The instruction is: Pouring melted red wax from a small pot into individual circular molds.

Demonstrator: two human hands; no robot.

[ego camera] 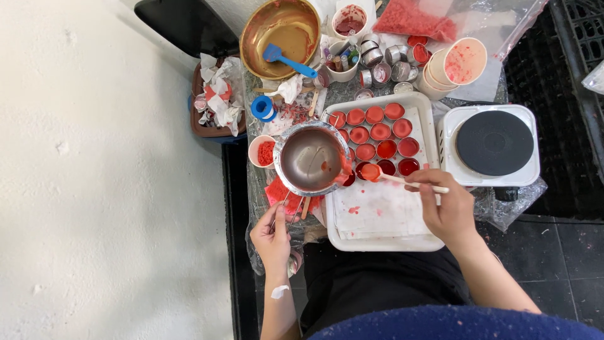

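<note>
My left hand (272, 237) grips the thin handle of a small steel pot (311, 158), held tilted over the left edge of a white tray (384, 242). Red liquid clings to the pot's lip. My right hand (444, 204) holds a wooden stick with an orange spoon tip (371, 172) next to the pot's lip, above small round tins of red liquid (377, 132) set in rows on the tray's far half. A paper sheet with red drips covers the tray's near half.
A white hot plate with a black disc (494, 143) stands right of the tray. Behind it are stacked paper cups (458, 64), empty metal tins (384, 63), a bag of red pellets (418, 19), a golden bowl with a blue spatula (280, 34), and a trash bin (217, 101).
</note>
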